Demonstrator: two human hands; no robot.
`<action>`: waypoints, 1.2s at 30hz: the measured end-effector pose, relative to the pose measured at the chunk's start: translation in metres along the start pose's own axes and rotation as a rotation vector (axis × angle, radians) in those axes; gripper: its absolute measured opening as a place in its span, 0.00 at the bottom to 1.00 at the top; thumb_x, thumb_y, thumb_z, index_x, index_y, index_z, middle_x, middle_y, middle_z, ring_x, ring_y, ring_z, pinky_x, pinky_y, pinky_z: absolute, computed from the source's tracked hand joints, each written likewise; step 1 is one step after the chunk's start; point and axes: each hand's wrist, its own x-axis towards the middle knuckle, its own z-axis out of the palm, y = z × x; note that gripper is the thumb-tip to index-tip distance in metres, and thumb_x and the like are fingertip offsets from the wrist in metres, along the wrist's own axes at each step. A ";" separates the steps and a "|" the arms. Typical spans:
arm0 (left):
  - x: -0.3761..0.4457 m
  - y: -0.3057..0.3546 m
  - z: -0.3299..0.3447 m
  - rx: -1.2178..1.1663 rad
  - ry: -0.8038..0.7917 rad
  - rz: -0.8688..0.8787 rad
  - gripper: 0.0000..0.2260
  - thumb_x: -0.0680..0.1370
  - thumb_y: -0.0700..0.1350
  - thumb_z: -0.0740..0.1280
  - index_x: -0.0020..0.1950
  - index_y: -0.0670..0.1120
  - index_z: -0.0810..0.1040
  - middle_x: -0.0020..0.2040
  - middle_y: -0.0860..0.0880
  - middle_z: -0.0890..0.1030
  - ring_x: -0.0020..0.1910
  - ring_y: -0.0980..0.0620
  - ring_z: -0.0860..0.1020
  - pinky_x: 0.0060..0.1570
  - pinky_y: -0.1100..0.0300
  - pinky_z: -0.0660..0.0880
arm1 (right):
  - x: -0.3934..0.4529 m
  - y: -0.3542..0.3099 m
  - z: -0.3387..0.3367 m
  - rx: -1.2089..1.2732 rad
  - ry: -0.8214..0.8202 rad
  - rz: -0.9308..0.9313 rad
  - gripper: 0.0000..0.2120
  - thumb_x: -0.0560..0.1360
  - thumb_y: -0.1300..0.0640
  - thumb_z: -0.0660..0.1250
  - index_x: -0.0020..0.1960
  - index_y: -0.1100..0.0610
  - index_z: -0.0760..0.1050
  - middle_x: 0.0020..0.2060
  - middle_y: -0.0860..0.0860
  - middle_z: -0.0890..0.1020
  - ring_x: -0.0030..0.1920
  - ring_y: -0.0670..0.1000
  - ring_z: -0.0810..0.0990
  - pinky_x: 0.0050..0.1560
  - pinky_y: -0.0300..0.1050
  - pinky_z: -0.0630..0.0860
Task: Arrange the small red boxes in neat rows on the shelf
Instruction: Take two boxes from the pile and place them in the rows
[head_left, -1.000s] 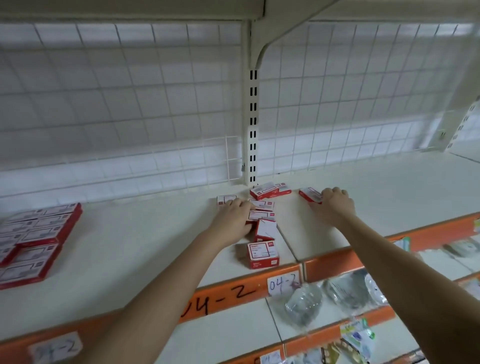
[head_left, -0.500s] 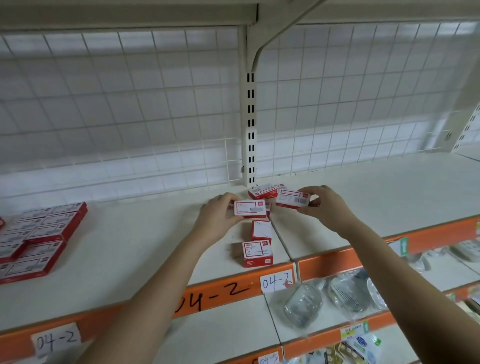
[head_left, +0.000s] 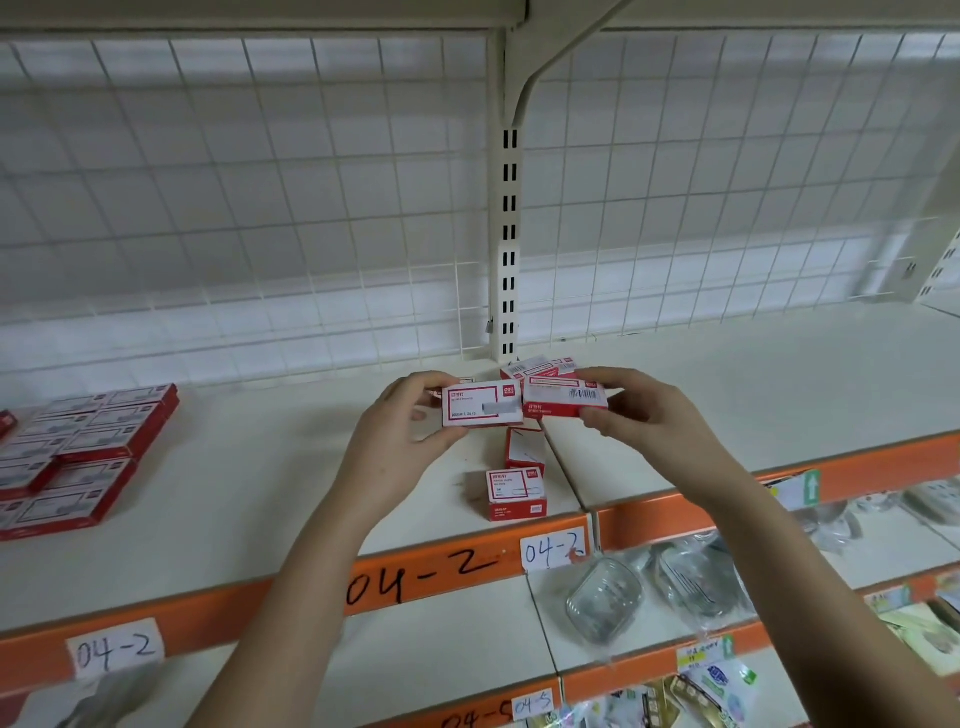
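Left hand: your left hand (head_left: 402, 434) is raised above the shelf (head_left: 260, 499), thumb and fingers pinching a small red box (head_left: 482, 404) by its left end, white face turned toward you.
Right hand: your right hand (head_left: 641, 418) grips a second red box (head_left: 565, 397) from its right end, thumb underneath, fingers curled over the top edge; the barcode face is up.
Held boxes: the two meet edge to edge between your hands, both clear of the shelf.
Behind your hands: a few more red boxes (head_left: 540, 366) lie loosely against the slotted upright (head_left: 509, 234); your fingers partly hide them.
Below your hands: one box (head_left: 525, 449) lies tilted just under the held pair; nearer you, another box (head_left: 516, 493) sits upright close to the orange shelf edge (head_left: 441, 566).
Far to the left of your left hand: stacked boxes (head_left: 78, 452) already lie in rows.
Under your right forearm: clear packets (head_left: 605, 597) on the lower shelf.
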 end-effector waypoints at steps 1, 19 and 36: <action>-0.001 0.002 -0.003 -0.007 0.000 0.002 0.17 0.73 0.44 0.72 0.55 0.59 0.71 0.55 0.60 0.77 0.52 0.61 0.74 0.48 0.74 0.68 | -0.001 -0.002 0.001 0.006 -0.001 0.004 0.11 0.75 0.59 0.66 0.57 0.51 0.77 0.41 0.45 0.83 0.38 0.40 0.80 0.41 0.30 0.74; -0.014 0.006 -0.009 -0.108 -0.001 -0.105 0.18 0.72 0.40 0.72 0.56 0.58 0.73 0.56 0.55 0.78 0.50 0.60 0.78 0.45 0.71 0.74 | -0.002 -0.001 0.017 0.120 0.008 0.128 0.13 0.80 0.53 0.59 0.47 0.60 0.78 0.27 0.51 0.79 0.25 0.47 0.74 0.27 0.35 0.69; -0.026 0.000 -0.009 -0.174 -0.037 -0.188 0.18 0.72 0.39 0.72 0.55 0.59 0.73 0.57 0.53 0.80 0.50 0.56 0.80 0.49 0.65 0.75 | -0.002 0.009 0.023 0.188 -0.173 0.072 0.07 0.80 0.56 0.58 0.55 0.55 0.72 0.33 0.50 0.81 0.32 0.51 0.78 0.33 0.42 0.77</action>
